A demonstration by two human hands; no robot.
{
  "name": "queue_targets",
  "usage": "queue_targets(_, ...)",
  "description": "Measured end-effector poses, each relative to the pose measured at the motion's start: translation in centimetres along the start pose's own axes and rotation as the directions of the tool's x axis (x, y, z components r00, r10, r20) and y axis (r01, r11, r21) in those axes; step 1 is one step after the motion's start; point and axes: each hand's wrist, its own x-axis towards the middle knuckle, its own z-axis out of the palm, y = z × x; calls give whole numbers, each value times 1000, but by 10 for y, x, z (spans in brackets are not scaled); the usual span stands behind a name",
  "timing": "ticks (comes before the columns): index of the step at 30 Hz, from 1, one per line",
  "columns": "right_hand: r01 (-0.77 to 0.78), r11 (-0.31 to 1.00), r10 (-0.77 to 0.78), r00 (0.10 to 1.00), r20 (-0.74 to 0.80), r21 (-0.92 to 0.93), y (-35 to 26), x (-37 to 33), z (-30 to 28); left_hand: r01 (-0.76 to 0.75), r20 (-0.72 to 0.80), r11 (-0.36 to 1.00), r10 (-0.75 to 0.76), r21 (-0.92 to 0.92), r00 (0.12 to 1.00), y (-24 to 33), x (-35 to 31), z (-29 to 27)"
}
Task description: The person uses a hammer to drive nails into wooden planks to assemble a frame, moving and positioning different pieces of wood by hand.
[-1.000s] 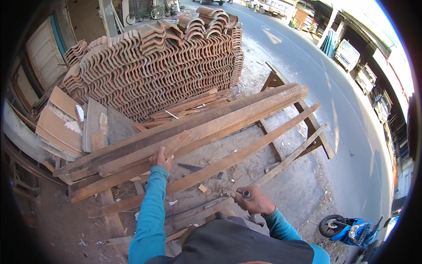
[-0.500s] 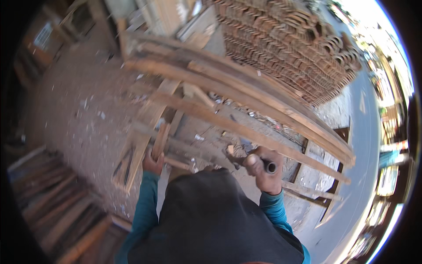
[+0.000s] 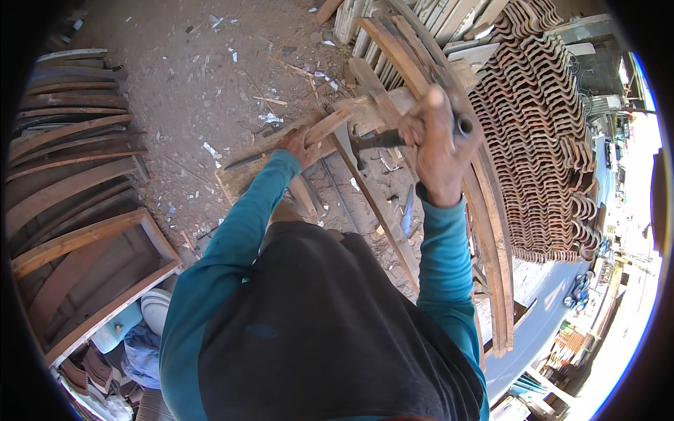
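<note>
My left hand (image 3: 300,146) grips a short piece of wood (image 3: 328,125) and rests at a broad plank (image 3: 242,177) that lies like a bench top. To its right, my right hand (image 3: 441,151) is wrapped round a hammer (image 3: 385,139); the open, pipe-like end of its handle sticks out beside my thumb. The hammer head points left and down, close to the short piece. A long narrow wooden strip (image 3: 382,210) runs from beneath the short piece toward me. On the plank, near my left wrist, lies a dark pointed tool (image 3: 244,161) whose kind I cannot make out.
Long timber beams (image 3: 491,231) stretch along my right side. Beyond them stand stacked clay roof tiles (image 3: 540,161). Many boards (image 3: 70,158) and a wooden frame (image 3: 158,238) lie on the left. Wood scraps litter the dirt floor (image 3: 189,91).
The view has swung round to the right, so the beams now run more toward me. My left hand still holds the short wood; my right hand still holds the hammer, now nearer the left hand.
</note>
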Motion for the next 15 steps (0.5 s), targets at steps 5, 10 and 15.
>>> queue_targets(5,-123,986,131,989,70,-110,58,72,50,32,185,999,-26,-31,982,-7,11,3)
queue_targets(10,-38,978,65,990,129,-205,101,111,76,-5,113,998,12,-62,994,-25,14,29)
queue_targets(15,-106,966,133,986,101,-236,110,137,89,24,214,1000,-20,-18,977,-16,17,25)
